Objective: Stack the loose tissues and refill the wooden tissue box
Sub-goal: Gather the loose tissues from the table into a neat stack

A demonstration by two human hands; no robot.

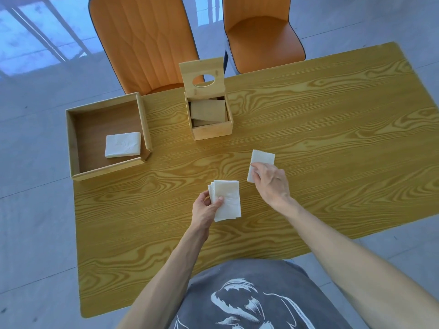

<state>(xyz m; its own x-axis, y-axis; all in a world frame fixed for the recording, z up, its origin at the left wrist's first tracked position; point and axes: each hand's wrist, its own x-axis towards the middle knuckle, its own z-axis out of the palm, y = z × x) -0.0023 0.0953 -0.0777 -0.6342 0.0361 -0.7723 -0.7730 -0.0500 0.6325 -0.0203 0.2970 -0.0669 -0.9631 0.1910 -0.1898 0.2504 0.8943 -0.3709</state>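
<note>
My left hand [206, 207] grips a fanned stack of white folded tissues [228, 203] just above the table's middle. To its right, my right hand [270, 181] rests its fingertips on a single folded tissue [260, 160] lying on the table; whether it is pinched I cannot tell. The wooden tissue box [211, 129] stands farther back with its lid [202, 76], which has an oval hole, tipped up open. Brown pieces show inside the box. Another folded tissue [123, 144] lies in a shallow wooden tray [73, 148] at the left.
The wood-grain table [320, 138] stretches to the right and toward me. Two orange chairs [142, 41] [261, 32] stand behind its far edge. The tray hangs near the table's left edge, and grey floor surrounds everything.
</note>
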